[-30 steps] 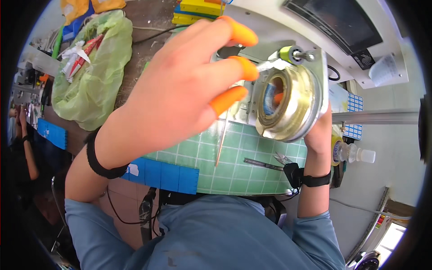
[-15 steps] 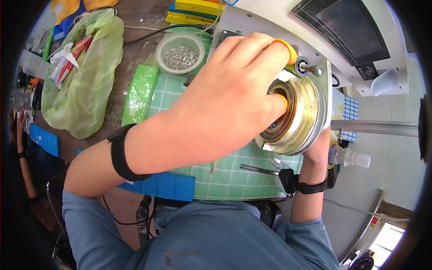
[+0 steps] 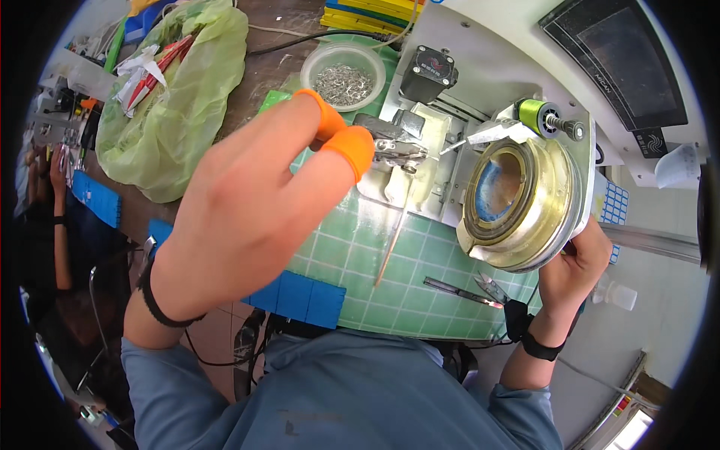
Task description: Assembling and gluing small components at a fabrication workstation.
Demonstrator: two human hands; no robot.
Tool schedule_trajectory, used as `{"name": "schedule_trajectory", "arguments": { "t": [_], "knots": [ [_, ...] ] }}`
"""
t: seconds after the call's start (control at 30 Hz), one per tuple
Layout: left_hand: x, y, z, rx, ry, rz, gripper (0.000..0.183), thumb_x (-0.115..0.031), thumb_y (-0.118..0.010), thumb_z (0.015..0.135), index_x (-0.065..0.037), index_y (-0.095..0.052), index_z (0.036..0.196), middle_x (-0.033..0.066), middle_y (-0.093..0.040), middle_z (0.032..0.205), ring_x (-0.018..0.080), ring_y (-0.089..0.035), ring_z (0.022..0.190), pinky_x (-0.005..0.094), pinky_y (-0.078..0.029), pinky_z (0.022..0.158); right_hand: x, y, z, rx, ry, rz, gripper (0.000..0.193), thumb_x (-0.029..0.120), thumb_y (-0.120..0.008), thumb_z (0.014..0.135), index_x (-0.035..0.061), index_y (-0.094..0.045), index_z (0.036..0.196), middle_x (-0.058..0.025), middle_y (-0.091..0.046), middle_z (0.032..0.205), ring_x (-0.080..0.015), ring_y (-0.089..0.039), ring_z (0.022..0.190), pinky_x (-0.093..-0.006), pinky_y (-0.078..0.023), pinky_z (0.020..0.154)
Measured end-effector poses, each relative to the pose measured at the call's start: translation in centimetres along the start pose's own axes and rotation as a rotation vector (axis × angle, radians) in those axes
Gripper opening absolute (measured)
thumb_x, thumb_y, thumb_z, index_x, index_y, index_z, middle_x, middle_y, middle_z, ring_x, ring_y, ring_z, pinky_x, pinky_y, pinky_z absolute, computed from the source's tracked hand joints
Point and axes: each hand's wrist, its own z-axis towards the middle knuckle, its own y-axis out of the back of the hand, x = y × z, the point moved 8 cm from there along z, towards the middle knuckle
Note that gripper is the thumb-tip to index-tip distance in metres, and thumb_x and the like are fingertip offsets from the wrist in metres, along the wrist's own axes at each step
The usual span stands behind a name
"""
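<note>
Over the green mat [image 3: 360,262], left hand [image 3: 236,187], orange finger cots [image 3: 352,152] on, has fingers bunched narrow at the metal clamp [image 3: 399,152]; can't tell if they grip. Clamp sits left of the gold-coloured ring [image 3: 546,206]. Right hand [image 3: 574,270] curls by the silver plate [image 3: 587,161], fingertips hidden, grip unclear.

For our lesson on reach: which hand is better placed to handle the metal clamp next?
Probably the left hand: its orange-capped fingers are right by the clamp. The right hand is farther away, beyond the brass wheel.
</note>
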Motion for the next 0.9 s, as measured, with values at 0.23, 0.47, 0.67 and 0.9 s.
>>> {"name": "schedule_trajectory", "arguments": {
  "t": [0.23, 0.47, 0.67, 0.9],
  "knots": [
    [0.6, -0.4, 0.3, 0.016, -0.058, 0.241, 0.035, 0.008, -0.068, 0.074, 0.002, -0.072, 0.108, 0.0141, -0.063, 0.097, 0.0314, -0.064, 0.080, 0.0372, -0.052, 0.065, 0.4, 0.4, 0.1, -0.024, 0.020, -0.054, 0.031, 0.003, -0.074, 0.075, -0.0010, -0.073, 0.106, -0.0121, -0.069, 0.084, -0.0181, -0.061, 0.066, -0.0261, -0.048, 0.066],
    [2.9, -1.0, 0.2, -0.039, -0.033, 0.232, 0.035, 0.006, -0.069, 0.074, 0.001, -0.073, 0.108, 0.0128, -0.062, 0.095, 0.0312, -0.063, 0.078, 0.0381, -0.050, 0.064, 0.4, -0.6, 0.5, -0.002, 0.008, -0.033, 0.031, 0.004, -0.072, 0.077, -0.0020, -0.071, 0.107, -0.0144, -0.069, 0.084, -0.0257, -0.065, 0.069, -0.0312, -0.050, 0.068],
    [4.1, -0.7, -1.2, -0.046, -0.098, 0.066, 0.014, -0.011, -0.059, 0.084, -0.004, -0.054, 0.096, 0.0132, -0.052, 0.093, 0.0311, -0.063, 0.084, 0.0404, -0.053, 0.071, -0.3, -0.3, 0.2, 0.083, 0.013, 0.000, 0.034, 0.025, -0.070, 0.092, -0.0046, -0.069, 0.110, -0.0198, -0.072, 0.095, -0.0313, -0.070, 0.079, -0.0352, -0.052, 0.072],
    [2.6, 0.5, -1.6, -0.218, -0.159, 0.167, 0.014, -0.011, -0.060, 0.084, -0.003, -0.051, 0.089, 0.0113, -0.048, 0.090, 0.0269, -0.058, 0.077, 0.0381, -0.050, 0.067, 1.5, 0.8, 0.2, 0.025, 0.158, -0.071, 0.009, 0.003, -0.071, 0.093, -0.0030, -0.072, 0.101, -0.0163, -0.068, 0.078, -0.0227, -0.059, 0.062, -0.0336, -0.049, 0.061]
  ]
}}
